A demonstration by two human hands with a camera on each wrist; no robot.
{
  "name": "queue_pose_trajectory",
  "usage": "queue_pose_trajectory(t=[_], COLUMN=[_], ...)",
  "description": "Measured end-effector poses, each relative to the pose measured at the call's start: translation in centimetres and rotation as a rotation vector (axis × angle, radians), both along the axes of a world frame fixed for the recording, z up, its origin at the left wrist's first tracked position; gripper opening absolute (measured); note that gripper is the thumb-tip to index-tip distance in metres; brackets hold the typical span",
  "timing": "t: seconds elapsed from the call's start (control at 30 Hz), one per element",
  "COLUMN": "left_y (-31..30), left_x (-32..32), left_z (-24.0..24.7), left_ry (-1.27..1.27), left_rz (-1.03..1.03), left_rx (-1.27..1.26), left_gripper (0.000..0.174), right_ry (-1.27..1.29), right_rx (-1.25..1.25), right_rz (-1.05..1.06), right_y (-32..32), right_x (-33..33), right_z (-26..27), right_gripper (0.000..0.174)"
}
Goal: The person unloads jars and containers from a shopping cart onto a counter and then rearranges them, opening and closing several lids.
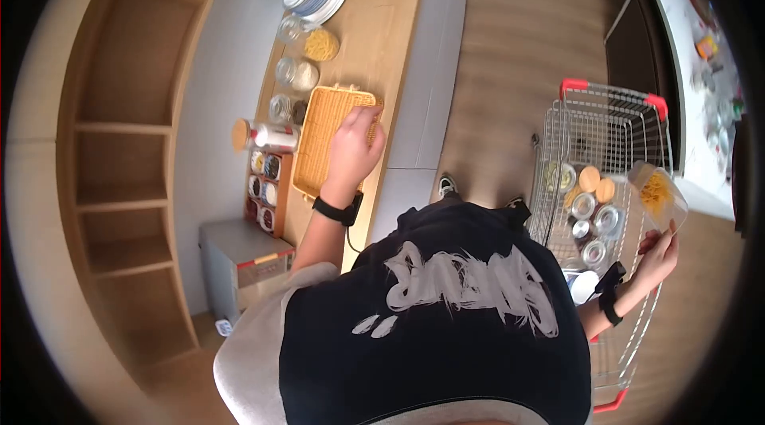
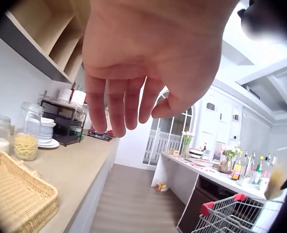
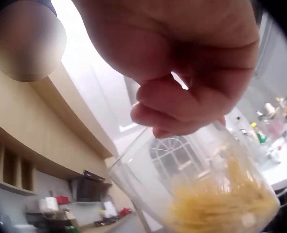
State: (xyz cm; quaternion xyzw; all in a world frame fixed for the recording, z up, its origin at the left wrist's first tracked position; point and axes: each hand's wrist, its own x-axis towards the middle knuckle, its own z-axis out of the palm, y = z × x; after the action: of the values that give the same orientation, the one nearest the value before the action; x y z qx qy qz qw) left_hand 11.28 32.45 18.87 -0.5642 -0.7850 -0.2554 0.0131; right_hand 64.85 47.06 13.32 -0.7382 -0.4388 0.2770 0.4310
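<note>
The basket (image 1: 319, 138) looks roughly woven, like wicker. Under it, to my eye, the counter (image 1: 386, 35) passes for smooth wood. Beside the basket stand glossy, clear, glass-like jars (image 1: 321, 44). Well apart from it, the cart (image 1: 613, 92) is shiny metal wire with plastic-looking corner caps (image 1: 575, 87); the container (image 1: 660, 195) looks clear and smooth. The shirt (image 1: 478, 369) is matt cloth.

We see: left hand (image 1: 356, 148) above wicker basket (image 1: 319, 138) | right hand (image 1: 658, 256) holding clear container (image 1: 671, 207) of yellow pasta (image 1: 655, 191) | jars (image 1: 583, 205) in shopping cart (image 1: 615, 93)

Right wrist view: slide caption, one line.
Right hand gripping a clear container with yellow, pasta-like contents, wooden shelves in the background.
</note>
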Motion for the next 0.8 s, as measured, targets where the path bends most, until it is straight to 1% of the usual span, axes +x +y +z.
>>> queue_pose_trajectory(t=[0.03, 0.07, 0.13, 0.17, 0.23, 0.27, 0.33, 0.37, 0.43, 0.5, 0.57, 0.63, 0.67, 0.73, 0.77, 0.8], left_y=[0.1, 0.3, 0.6, 0.8, 0.8, 0.7, 0.0, -0.7, -2.3, -4.2, -6.2, -8.5, -9.6, -11.9, -12.8, -13.6], left_x=[0.2, 0.3, 0.8, 1.3, 1.9, 2.1, 2.0, 1.9, 1.6, 1.4, 0.5, -0.3, -0.8, -2.1, -2.7, -3.4], left_z=[0.0, -0.1, 0.5, 1.0, 2.2, 2.6, 3.2, 3.5, 3.9, 3.4, 2.7, 1.7, 1.5, 1.4, 0.9, 0.4], left_ry=[-0.043, -0.058, -0.173, -0.189, -0.142, -0.159, -0.205, -0.212, -0.195, -0.223, -0.254, -0.394, -0.414, -0.364, -0.380, -0.387], left_rz=[-0.045, -0.014, -0.145, -0.103, -0.294, -0.251, -0.362, -0.323, -0.334, -0.254, -0.176, -0.009, 0.014, 0.158, 0.181, 0.288], left_rx=[0.032, 0.067, 0.033, 0.093, 0.043, 0.096, 0.118, 0.161, 0.120, 0.192, 0.251, 0.238, 0.250, 0.287, 0.291, 0.333], left_gripper=[0.027, 0.027, 0.043, 0.043, 0.071, 0.071, 0.098, 0.098, 0.110, 0.107, 0.104, 0.097, 0.097, 0.086, 0.086, 0.084], right_ry=[0.057, 0.110, 0.064, 0.111, 0.208, 0.260, 0.332, 0.335, 0.347, 0.339, 0.313, 0.263, 0.236, 0.241, 0.214, 0.204], right_rx=[-0.001, 0.001, 0.038, 0.038, 0.006, -0.027, -0.097, -0.148, -0.251, -0.333, -0.360, -0.399, -0.415, -0.400, -0.409, -0.424], right_rz=[0.112, 0.226, 0.408, 0.481, 0.654, 0.749, 0.956, 1.030, 1.162, 1.289, 1.389, 1.541, 1.558, 1.725, 1.769, 1.787], right_y=[0.0, 0.1, -0.1, -0.2, -0.7, -0.5, 0.0, -0.2, -1.0, -1.9, -3.0, -3.9, -4.3, -5.4, -6.0, -6.1], right_x=[-1.3, -2.9, -7.6, -10.3, -15.4, -17.7, -21.7, -24.1, -28.7, -32.7, -36.4, -39.4, -40.8, -43.1, -43.9, -44.4], right_z=[1.6, 3.2, 5.6, 6.8, 8.5, 8.9, 8.6, 9.2, 9.9, 10.8, 11.7, 12.6, 12.8, 12.8, 13.2, 13.0], right_gripper=[0.036, 0.037, 0.039, 0.040, 0.043, 0.045, 0.045, 0.045, 0.043, 0.042, 0.041, 0.041, 0.041, 0.041, 0.041, 0.041])
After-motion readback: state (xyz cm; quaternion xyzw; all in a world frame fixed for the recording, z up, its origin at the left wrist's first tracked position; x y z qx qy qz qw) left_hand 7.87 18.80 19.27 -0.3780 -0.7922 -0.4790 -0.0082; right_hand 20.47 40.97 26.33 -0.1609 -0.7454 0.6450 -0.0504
